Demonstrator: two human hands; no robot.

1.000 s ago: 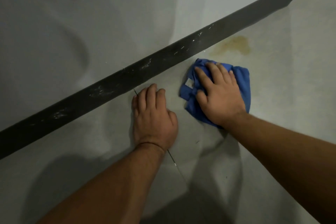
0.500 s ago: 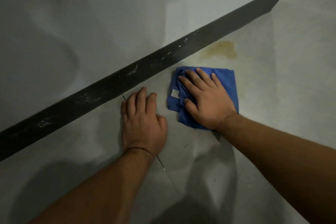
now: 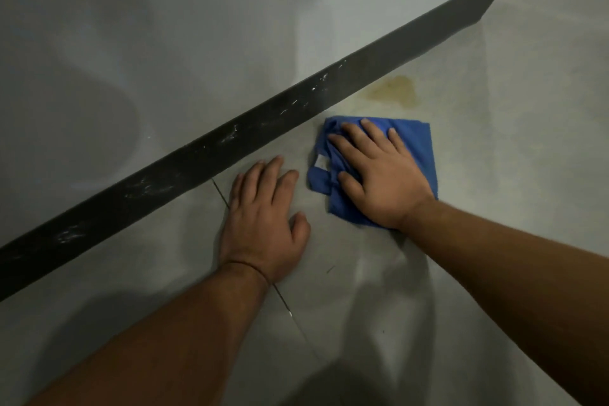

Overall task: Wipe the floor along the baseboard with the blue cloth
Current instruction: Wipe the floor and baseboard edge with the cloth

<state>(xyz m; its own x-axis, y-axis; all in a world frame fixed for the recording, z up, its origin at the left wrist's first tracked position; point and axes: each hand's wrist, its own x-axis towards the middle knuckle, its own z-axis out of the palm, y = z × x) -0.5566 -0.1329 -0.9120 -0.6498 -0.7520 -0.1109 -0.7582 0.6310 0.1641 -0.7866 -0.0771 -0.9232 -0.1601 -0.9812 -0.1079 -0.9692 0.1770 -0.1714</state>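
Right hand (image 3: 379,175) flat on the blue cloth (image 3: 417,148), fingers spread and pressing down, not pinching; thumb at the crumpled near-left edge beside a small white tag (image 3: 319,161). Cloth bunched into a rough square on the grey floor (image 3: 494,208), just beside the baseboard (image 3: 230,148) but with a thin strip of bare floor between. Left hand (image 3: 263,221) flat on the floor, fingers close together, holding nothing, only carrying body weight; fingertips near the baseboard, over a dark tile joint (image 3: 286,303).

Beyond the cloth, further along the wall line, a yellowish stain (image 3: 395,92) touching the foot of the baseboard. White scuff marks along the dark baseboard face. Grey wall (image 3: 164,43) above.

To do this step well, probably: keep the palm weight even over the whole cloth, so no corner lifts or folds under. Push the far edge right into the corner where floor meets baseboard, since dirt likely sits there. Move in overlapping strokes toward the stain, with firmer pressure over it. Refold when the tagged side bunches more. Keep the supporting hand off the wiped area.

Count: two hands, one cloth, one tag, one baseboard, one stain, one visible tile joint.
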